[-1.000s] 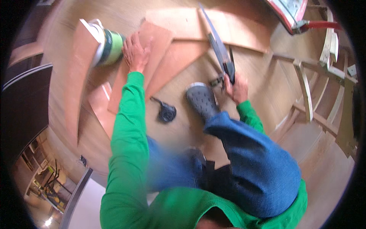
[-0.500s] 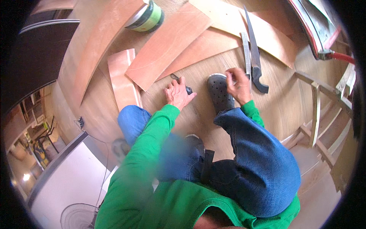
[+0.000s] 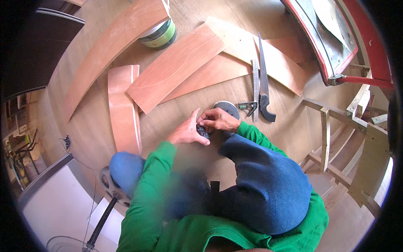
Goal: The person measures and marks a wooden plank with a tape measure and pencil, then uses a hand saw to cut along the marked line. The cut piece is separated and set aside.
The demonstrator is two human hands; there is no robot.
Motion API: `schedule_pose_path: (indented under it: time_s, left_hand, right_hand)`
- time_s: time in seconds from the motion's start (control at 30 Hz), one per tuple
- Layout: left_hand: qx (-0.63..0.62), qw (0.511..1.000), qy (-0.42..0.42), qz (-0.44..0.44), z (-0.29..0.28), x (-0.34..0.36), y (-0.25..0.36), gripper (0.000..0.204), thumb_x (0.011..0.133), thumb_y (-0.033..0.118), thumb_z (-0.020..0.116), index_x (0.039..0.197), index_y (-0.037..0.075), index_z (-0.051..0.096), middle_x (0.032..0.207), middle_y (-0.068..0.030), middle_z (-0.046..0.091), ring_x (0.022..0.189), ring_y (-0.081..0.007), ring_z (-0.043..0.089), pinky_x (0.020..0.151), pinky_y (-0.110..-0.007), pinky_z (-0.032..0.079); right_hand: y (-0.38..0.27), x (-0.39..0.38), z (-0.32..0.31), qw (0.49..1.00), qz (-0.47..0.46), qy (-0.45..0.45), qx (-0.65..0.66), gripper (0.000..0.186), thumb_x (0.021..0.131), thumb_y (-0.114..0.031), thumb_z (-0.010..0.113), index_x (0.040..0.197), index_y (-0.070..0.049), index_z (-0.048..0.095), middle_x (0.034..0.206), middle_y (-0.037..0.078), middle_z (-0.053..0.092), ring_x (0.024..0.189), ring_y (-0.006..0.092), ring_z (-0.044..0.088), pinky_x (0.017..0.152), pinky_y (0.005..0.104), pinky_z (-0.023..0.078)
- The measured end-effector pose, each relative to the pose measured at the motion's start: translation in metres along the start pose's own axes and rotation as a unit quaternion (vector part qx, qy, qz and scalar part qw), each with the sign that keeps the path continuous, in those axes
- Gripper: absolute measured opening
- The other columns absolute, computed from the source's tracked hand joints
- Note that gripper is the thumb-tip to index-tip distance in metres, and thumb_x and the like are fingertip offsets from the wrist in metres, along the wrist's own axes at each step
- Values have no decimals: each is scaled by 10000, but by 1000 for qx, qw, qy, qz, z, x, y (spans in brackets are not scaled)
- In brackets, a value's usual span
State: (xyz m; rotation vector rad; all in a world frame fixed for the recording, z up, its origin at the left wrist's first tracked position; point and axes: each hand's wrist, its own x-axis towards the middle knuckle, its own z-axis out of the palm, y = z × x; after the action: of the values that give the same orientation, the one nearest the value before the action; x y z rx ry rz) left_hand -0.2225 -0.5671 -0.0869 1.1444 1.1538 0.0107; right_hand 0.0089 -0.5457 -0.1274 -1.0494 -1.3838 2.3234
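Note:
In front of my raised knee, both hands meet at a small black rounded object [image 3: 203,132], which looks like a tape measure, though the fingers cover much of it. My left hand [image 3: 184,131] is wrapped round it from the left. From the right, my right hand [image 3: 221,120] pinches at its upper end; whether anything is between those fingertips I cannot make out. Just beyond is the toe of my dark clog [image 3: 226,110]. To its right lies a combination square [image 3: 255,84] with a steel blade, next to a handsaw [image 3: 263,80] with a dark handle.
Reddish plywood strips [image 3: 176,65] overlap on the floor ahead, with a curved plywood piece [image 3: 109,46] at left. A green-banded tub [image 3: 159,37] stands beyond. On the right are a wooden frame [image 3: 325,138] and a red-edged panel [image 3: 323,46]. A fan [image 3: 67,243] stands lower left.
My left hand has picked the black object up off the floor. My right hand has come left from beside the clog to join it. The view has shifted, exposing the square's head.

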Motion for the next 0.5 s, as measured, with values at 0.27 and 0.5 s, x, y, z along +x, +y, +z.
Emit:
schedule_pose_path:
  time_s: [0.27,0.5]
  left_hand:
    - [-214,974,-25,-68,-40,-18,-23,1301,708,384,927,1735,-36,248,1404,-342,672,1341,-362,655,1160,-416,470]
    - [69,995,-43,-54,-126,-59,-26,559,858,287,710,1342,17,635,990,-35,659,862,-149,633,767,-308,494]
  right_hand:
    - [-5,20,11,993,62,-44,88,330,1114,-335,713,1182,-15,750,928,43,758,853,134,705,765,318,587]
    - [-34,53,-36,991,51,75,100,250,1078,-316,759,1064,-71,713,936,34,702,806,159,727,734,343,613]
